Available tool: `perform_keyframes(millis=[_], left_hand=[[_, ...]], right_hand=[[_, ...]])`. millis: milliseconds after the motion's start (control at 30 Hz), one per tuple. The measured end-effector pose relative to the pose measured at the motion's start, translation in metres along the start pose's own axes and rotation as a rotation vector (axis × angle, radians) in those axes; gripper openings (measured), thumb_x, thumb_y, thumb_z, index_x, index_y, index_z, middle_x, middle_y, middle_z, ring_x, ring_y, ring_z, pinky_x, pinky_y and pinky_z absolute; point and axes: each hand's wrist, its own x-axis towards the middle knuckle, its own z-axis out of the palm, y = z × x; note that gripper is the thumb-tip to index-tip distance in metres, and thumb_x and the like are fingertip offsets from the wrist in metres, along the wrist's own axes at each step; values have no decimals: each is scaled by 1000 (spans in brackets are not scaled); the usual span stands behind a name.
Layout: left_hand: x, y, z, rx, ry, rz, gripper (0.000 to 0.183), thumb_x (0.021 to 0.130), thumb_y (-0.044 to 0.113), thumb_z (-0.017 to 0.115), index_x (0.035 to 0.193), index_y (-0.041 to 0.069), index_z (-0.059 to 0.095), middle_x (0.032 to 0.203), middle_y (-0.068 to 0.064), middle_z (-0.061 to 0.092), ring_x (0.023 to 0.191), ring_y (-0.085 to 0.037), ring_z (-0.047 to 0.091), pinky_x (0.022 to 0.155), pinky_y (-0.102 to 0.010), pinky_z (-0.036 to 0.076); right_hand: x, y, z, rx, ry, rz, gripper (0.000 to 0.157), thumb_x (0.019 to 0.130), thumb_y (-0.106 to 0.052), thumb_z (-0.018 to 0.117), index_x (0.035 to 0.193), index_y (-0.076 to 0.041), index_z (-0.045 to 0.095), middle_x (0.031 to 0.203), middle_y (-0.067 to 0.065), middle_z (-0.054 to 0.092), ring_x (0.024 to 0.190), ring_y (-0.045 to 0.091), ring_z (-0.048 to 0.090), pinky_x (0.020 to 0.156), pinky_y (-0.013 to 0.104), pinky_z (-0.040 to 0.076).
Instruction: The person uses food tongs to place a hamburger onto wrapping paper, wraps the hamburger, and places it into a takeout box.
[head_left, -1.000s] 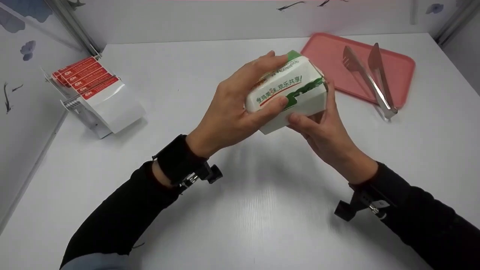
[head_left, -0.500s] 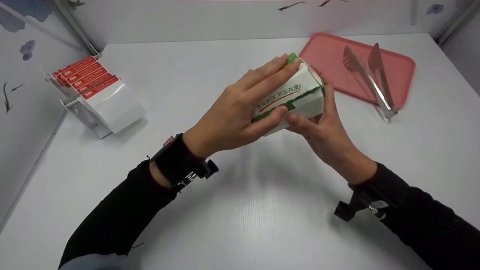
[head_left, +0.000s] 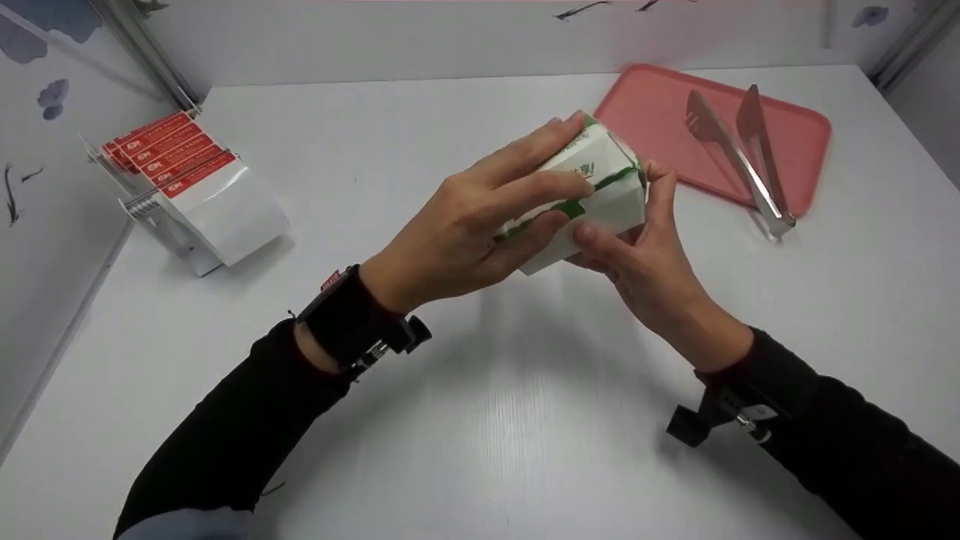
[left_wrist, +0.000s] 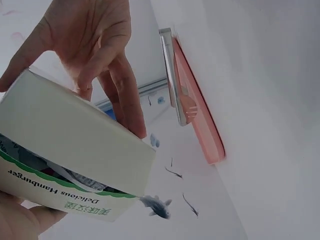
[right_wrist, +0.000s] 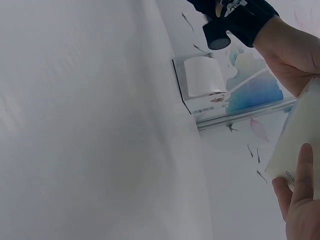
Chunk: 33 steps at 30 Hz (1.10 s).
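Observation:
Between my two hands, raised above the table, is a white and green paper hamburger box (head_left: 622, 206), tilted. My left hand (head_left: 472, 232) lies over its top and left part, fingers bent round it. With thumb and fingers my right hand (head_left: 649, 262) grips its right lower end. In the left wrist view the box (left_wrist: 75, 130) reads "Delicious Hamburger"; along its side runs a dark strip, and I cannot tell whether that is a gap or print. The right wrist view catches only part of the box (right_wrist: 295, 145). Its contents are hidden.
A pink tray (head_left: 652, 105) lies at the back right of the white table (head_left: 480, 450). Metal tongs (head_left: 739, 161) rest across it, handle end past its front edge. A rack at the left holds several red-and-white paper sleeves (head_left: 180, 150). White walls stand behind and at the left.
My left hand slides slightly left and down across the box, and its fingers shift over the printed face, covering more lettering. The box and right hand move very little.

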Motion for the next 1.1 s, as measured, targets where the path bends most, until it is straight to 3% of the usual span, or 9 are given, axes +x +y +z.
perform_keyframes(millis=[233,300,467,600,733,833,1000,1067,1100], left_hand=[[-2,-2,1,27,130,155,12,103,9,71,112,3,77,142,-31,66,138,-40,65,117,-34,51],[-2,-2,2,86,129,188,19,101,16,76,114,3,77,142,-31,66,138,-39,65,118,-34,50],[-2,-3,3,351,61,268,43,98,41,79,118,5,67,147,-29,63,141,-40,62,123,-37,45],[-1,-3,6,467,66,308,31,102,32,72,117,7,63,146,-28,63,138,-40,63,121,-37,48],[1,-4,2,433,81,295,25,101,22,71,118,5,64,146,-28,63,134,-39,64,118,-38,51],[-1,-5,-5,381,70,274,29,98,20,73,121,5,63,148,-28,62,133,-38,64,117,-38,52],[-4,-5,-10,336,26,279,33,96,21,75,124,6,64,148,-25,62,132,-37,64,116,-39,53],[-4,-5,-9,311,2,303,33,96,22,75,122,6,66,146,-25,63,131,-38,65,116,-39,53],[-4,-5,-8,289,-10,314,31,95,22,75,120,6,67,145,-25,63,130,-38,65,116,-39,53]], right_hand=[[-1,0,4,27,23,13,71,96,-18,80,144,-26,29,140,12,56,116,23,71,90,40,66],[-2,0,4,34,19,22,74,96,-20,81,148,-27,28,141,12,55,117,23,70,88,37,66],[-3,-1,6,47,-9,39,87,94,-29,84,158,-28,25,144,13,53,118,23,70,88,36,66],[-3,-1,7,50,-37,62,90,94,-36,84,161,-28,25,146,14,52,116,25,74,91,37,65],[-3,-6,3,-60,-70,48,88,94,-40,83,160,-27,27,150,16,51,124,29,72,95,41,64],[-3,-12,-2,-273,-55,-125,72,93,-29,86,145,-15,38,149,14,53,129,29,69,96,37,64],[4,-24,-6,-655,-46,-723,58,91,-34,88,114,4,50,147,21,56,138,35,61,110,35,56],[8,-28,-3,-732,-105,-886,55,95,-40,83,112,5,58,146,24,58,140,37,58,114,35,53],[9,-29,-1,-753,-141,-926,51,98,-42,80,110,4,62,145,25,59,139,36,60,112,33,53]])
